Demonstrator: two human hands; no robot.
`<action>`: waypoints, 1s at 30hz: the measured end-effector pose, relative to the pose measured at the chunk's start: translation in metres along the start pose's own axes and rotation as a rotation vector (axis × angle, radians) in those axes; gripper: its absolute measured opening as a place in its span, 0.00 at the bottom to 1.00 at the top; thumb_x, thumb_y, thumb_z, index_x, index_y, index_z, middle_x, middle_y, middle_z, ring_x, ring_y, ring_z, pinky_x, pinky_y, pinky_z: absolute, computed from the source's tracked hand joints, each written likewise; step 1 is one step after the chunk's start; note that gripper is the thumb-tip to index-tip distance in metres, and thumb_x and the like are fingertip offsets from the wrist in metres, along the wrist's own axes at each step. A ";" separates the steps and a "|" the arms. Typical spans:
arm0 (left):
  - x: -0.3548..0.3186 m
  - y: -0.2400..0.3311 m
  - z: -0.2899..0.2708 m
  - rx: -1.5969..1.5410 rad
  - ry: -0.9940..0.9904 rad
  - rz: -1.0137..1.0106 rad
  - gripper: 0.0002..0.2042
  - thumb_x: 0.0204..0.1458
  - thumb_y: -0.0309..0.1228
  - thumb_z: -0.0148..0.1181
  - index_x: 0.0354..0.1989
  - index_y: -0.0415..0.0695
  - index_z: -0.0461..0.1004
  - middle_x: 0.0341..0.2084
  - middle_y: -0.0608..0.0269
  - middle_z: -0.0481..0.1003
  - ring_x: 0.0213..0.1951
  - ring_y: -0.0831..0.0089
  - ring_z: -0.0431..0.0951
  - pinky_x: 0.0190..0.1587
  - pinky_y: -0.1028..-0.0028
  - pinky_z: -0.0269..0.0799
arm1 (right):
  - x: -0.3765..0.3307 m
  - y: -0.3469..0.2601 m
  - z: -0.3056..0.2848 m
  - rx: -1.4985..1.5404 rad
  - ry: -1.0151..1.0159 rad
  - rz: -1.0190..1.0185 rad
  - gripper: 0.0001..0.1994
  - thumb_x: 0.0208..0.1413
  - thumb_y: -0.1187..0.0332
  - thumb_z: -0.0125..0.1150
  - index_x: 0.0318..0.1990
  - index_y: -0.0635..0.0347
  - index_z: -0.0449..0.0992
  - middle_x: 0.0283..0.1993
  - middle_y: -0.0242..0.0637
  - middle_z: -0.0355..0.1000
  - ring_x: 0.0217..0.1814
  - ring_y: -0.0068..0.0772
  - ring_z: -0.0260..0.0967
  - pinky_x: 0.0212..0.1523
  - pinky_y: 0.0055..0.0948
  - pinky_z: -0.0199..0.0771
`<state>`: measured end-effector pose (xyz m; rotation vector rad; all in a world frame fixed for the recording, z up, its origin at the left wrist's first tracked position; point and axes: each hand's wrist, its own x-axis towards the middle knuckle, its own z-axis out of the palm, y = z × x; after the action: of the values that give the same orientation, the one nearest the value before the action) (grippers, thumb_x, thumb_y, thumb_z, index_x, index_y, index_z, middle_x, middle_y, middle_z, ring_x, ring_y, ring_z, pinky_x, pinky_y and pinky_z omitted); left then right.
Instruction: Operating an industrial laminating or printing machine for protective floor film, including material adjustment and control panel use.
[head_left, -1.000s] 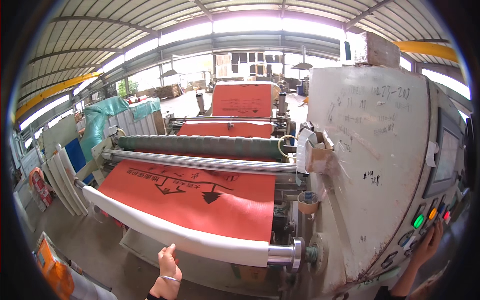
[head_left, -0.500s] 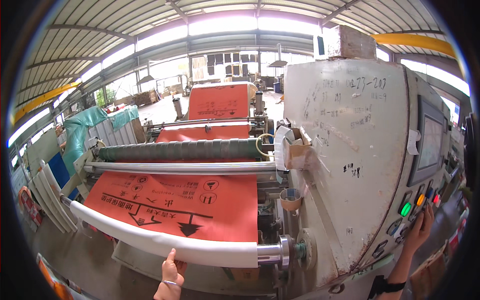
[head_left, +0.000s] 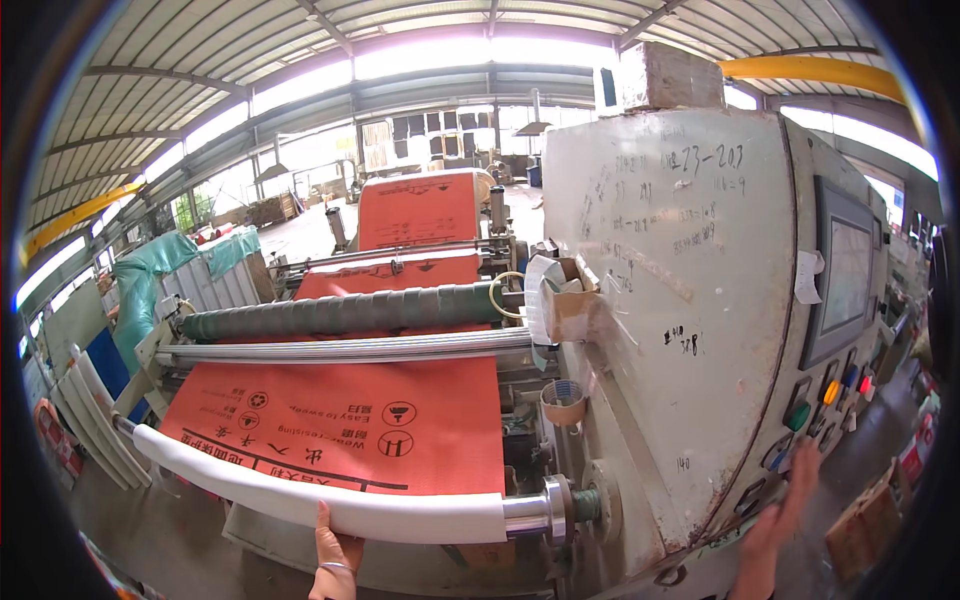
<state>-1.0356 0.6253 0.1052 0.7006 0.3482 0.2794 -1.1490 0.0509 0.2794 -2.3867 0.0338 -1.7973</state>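
A white roll (head_left: 400,515) lies across the front of the machine on a metal shaft. A red printed sheet (head_left: 330,420) with black figures runs down to it from the rollers behind. My left hand (head_left: 335,552) cups the roll from below, its thumb up on the near face and its fingers partly hidden underneath. On the right, my right hand (head_left: 785,520) is blurred, with fingers stretched out and nothing in them. It hovers by the control panel, just below the green button (head_left: 797,416) and the yellow button (head_left: 831,392). A red button (head_left: 865,384) glows beside them.
The tall pale machine cabinet (head_left: 640,300) stands at right with a touch screen (head_left: 846,270). A tape roll (head_left: 563,402) and cardboard box (head_left: 572,305) sit against its side. Behind the sheet is a dark green roller (head_left: 340,312). White panels (head_left: 95,420) lean at left.
My right hand has come off the buttons and dropped lower. The green button's light has gone out. The printed sheet has moved toward the white roll. My left hand stays at the roll.
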 end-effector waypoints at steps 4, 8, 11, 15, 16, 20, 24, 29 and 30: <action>0.001 -0.003 0.007 -0.050 0.034 0.010 0.32 0.48 0.58 0.64 0.57 0.53 0.66 0.52 0.64 0.70 0.54 0.62 0.69 0.55 0.54 0.64 | -0.007 -0.026 0.006 0.046 -0.097 0.042 0.33 0.65 0.50 0.36 0.66 0.73 0.56 0.69 0.59 0.54 0.72 0.59 0.51 0.69 0.50 0.48; 0.007 -0.005 -0.001 -0.052 0.005 0.011 0.34 0.47 0.58 0.65 0.59 0.53 0.65 0.54 0.64 0.69 0.55 0.61 0.69 0.56 0.54 0.63 | -0.004 -0.026 0.004 0.059 -0.120 -0.019 0.33 0.64 0.51 0.37 0.65 0.74 0.57 0.69 0.59 0.54 0.71 0.60 0.51 0.69 0.51 0.48; 0.008 -0.006 -0.006 -0.055 0.039 0.039 0.36 0.47 0.57 0.65 0.60 0.52 0.64 0.54 0.63 0.69 0.55 0.60 0.69 0.57 0.54 0.63 | -0.002 -0.031 0.007 0.151 -0.045 0.034 0.33 0.63 0.50 0.38 0.65 0.72 0.57 0.68 0.58 0.56 0.70 0.62 0.52 0.68 0.54 0.48; 0.008 -0.008 -0.006 -0.051 0.036 0.051 0.36 0.48 0.57 0.65 0.61 0.50 0.63 0.55 0.63 0.69 0.56 0.60 0.68 0.58 0.55 0.63 | 0.004 -0.035 -0.002 0.057 -0.105 -0.062 0.32 0.63 0.51 0.39 0.65 0.69 0.60 0.66 0.58 0.57 0.68 0.62 0.54 0.66 0.56 0.50; 0.006 -0.008 -0.005 -0.041 0.042 0.064 0.36 0.48 0.57 0.65 0.61 0.50 0.63 0.55 0.63 0.69 0.56 0.60 0.68 0.59 0.55 0.62 | 0.006 -0.037 -0.003 0.060 -0.111 -0.049 0.31 0.62 0.51 0.39 0.64 0.69 0.61 0.65 0.58 0.58 0.68 0.61 0.55 0.66 0.57 0.50; 0.011 -0.011 -0.017 -0.016 0.041 0.093 0.36 0.45 0.61 0.65 0.59 0.53 0.66 0.53 0.66 0.71 0.54 0.62 0.70 0.57 0.55 0.63 | 0.010 -0.043 -0.013 0.034 -0.133 -0.009 0.29 0.62 0.51 0.41 0.60 0.68 0.66 0.64 0.58 0.59 0.66 0.62 0.56 0.66 0.59 0.50; 0.017 -0.015 -0.015 0.007 0.034 0.059 0.35 0.46 0.61 0.64 0.59 0.53 0.67 0.53 0.66 0.71 0.54 0.62 0.70 0.58 0.55 0.62 | 0.023 -0.041 -0.030 -0.284 -0.153 -0.163 0.27 0.63 0.50 0.43 0.57 0.66 0.70 0.63 0.58 0.59 0.65 0.62 0.56 0.66 0.60 0.51; 0.008 -0.002 -0.002 0.105 0.084 0.110 0.36 0.54 0.60 0.53 0.60 0.41 0.66 0.53 0.47 0.71 0.54 0.54 0.72 0.56 0.52 0.70 | 0.003 -0.020 -0.011 -0.099 -0.042 -0.106 0.26 0.61 0.54 0.46 0.58 0.65 0.71 0.63 0.60 0.61 0.63 0.63 0.59 0.64 0.56 0.55; 0.007 0.000 -0.002 0.119 0.058 0.120 0.38 0.53 0.61 0.53 0.62 0.41 0.64 0.57 0.47 0.68 0.58 0.52 0.68 0.61 0.51 0.63 | -0.006 -0.014 -0.001 -0.055 0.032 -0.079 0.28 0.62 0.54 0.45 0.61 0.70 0.66 0.64 0.61 0.60 0.64 0.62 0.59 0.65 0.53 0.54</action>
<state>-1.0298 0.6288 0.1024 0.8327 0.3811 0.3956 -1.1529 0.0654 0.2764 -2.4294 -0.0077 -1.8925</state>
